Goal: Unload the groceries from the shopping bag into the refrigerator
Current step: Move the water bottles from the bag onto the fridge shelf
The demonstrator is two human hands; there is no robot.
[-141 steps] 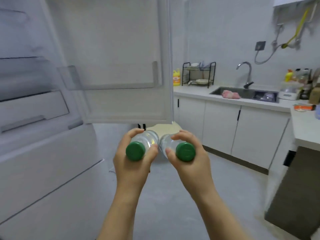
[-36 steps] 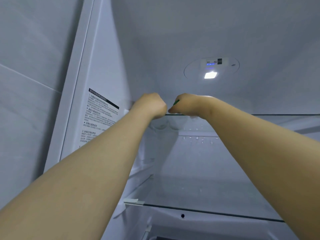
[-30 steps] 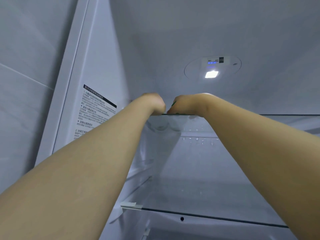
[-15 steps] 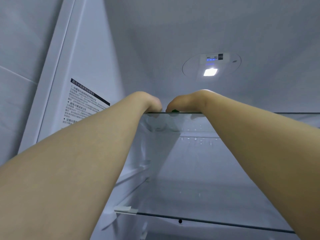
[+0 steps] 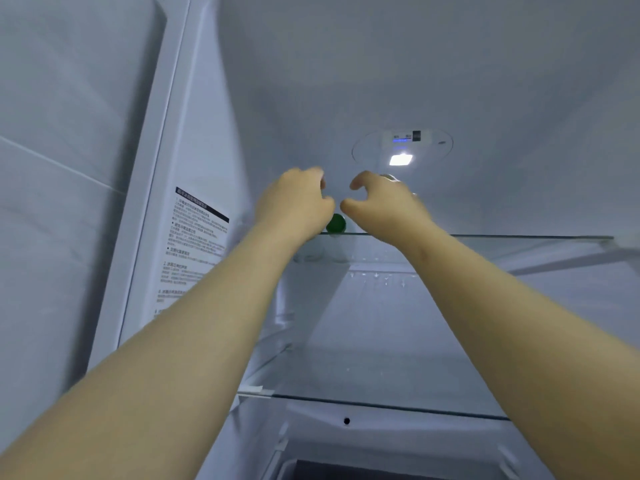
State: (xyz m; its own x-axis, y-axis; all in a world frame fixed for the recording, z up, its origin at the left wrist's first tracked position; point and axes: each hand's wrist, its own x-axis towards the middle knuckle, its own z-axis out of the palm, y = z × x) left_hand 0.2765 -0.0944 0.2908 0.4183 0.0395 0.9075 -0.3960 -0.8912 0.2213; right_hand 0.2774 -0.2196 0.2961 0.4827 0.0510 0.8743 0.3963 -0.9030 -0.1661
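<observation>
A green-capped bottle (image 5: 335, 223) is sitting at the front edge of the top glass shelf (image 5: 519, 237) of the refrigerator (image 5: 207, 133), toward the shelf's left end. Its round cap is facing out at us, so it is probably lying on its side with the body running back into the cabinet (laid flat, I'd guess, to fit under the low ceiling). Only the cap is showing; the hands and the glass edge are hiding the rest.

The left hand (image 5: 294, 202) is hovering just above and left of the cap, fingers loosely curled and gripping nothing I can see. The right hand (image 5: 382, 202) is hanging just above and right of it, thumb and forefinger parted in an empty C. The cap is peeking out below the gap between them, near both and touching neither. Whether a second bottle is lying behind the right hand I cannot tell.

Further out, the ceiling lamp (image 5: 400, 160) is glowing, a printed label (image 5: 194, 244) is clinging to the left wall, and a lower shelf (image 5: 381, 407) is running across below.
</observation>
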